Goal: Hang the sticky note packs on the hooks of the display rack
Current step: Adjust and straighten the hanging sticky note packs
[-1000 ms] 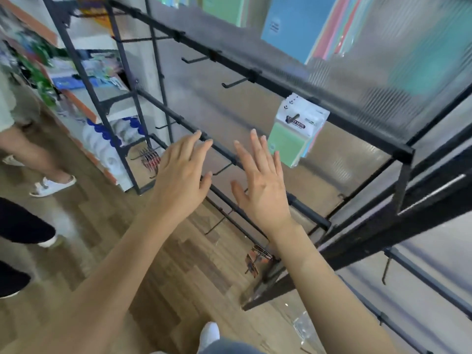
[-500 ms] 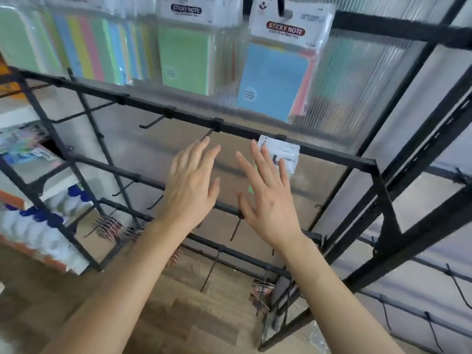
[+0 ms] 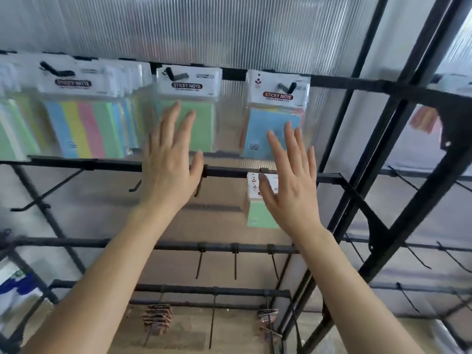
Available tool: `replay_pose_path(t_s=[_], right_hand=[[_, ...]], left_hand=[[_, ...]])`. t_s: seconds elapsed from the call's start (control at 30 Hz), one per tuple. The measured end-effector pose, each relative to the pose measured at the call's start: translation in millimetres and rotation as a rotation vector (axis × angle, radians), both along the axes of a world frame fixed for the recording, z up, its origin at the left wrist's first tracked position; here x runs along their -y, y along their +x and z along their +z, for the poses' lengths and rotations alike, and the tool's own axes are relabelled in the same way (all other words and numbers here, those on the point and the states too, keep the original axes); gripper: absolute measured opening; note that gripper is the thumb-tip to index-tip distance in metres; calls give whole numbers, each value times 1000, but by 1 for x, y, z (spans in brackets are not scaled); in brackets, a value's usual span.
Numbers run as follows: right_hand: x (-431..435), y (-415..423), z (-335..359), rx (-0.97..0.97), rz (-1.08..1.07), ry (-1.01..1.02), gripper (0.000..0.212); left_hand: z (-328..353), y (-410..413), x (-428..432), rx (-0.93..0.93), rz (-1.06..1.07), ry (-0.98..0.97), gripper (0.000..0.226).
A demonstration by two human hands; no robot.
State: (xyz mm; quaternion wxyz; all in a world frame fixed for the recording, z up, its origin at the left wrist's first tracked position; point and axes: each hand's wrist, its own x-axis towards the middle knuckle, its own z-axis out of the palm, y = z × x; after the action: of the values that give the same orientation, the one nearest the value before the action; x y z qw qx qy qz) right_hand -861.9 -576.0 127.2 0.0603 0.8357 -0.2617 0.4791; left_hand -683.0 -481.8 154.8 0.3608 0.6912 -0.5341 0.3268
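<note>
Before a black metal display rack point(image 3: 329, 178), a person raises both bare arms, the left hand point(image 3: 169, 159) and the right hand point(image 3: 290, 180) each spread flat with fingers apart and holding nothing. Just behind the right hand, a small pack of green sticky notes with a white header card point(image 3: 260, 213) hangs from the middle rail, partly hidden by the thumb. Beside it, near the left hand, a bare black hook point(image 3: 198, 183) juts from the same rail, and more unfilled hooks line the rails below, where a few bundles of copper-coloured binder clips point(image 3: 157, 319) hang. Farther back, the top rail carries a full row: a blue sticky note pack with a red label point(image 3: 275, 118), a green pack with a black label point(image 3: 189, 108) and multicoloured striped packs point(image 3: 79, 123) to the left, against a ribbed translucent panel point(image 3: 229, 29). By this showing, the upper row is stocked, the middle row is barely begun, and no fresh pack is in hand.
</note>
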Motion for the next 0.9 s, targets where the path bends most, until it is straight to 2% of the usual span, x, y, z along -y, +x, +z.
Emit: replay_pose_path(t_s=[0.23, 0.43, 0.67, 0.8, 0.9], right_hand=[[24, 3, 57, 28, -195, -7, 64], [38, 3, 87, -45, -230, -64, 49], [40, 2, 93, 21, -235, -245, 31], [41, 3, 106, 71, -259, -282, 20], [40, 5, 115, 23, -254, -251, 10]], left_hand=[[46, 36, 17, 49, 63, -43, 43], [65, 45, 28, 73, -11, -95, 33], [71, 46, 26, 98, -33, -186, 21], [82, 50, 25, 91, -61, -150, 13], [88, 53, 24, 5, -124, -71, 16]])
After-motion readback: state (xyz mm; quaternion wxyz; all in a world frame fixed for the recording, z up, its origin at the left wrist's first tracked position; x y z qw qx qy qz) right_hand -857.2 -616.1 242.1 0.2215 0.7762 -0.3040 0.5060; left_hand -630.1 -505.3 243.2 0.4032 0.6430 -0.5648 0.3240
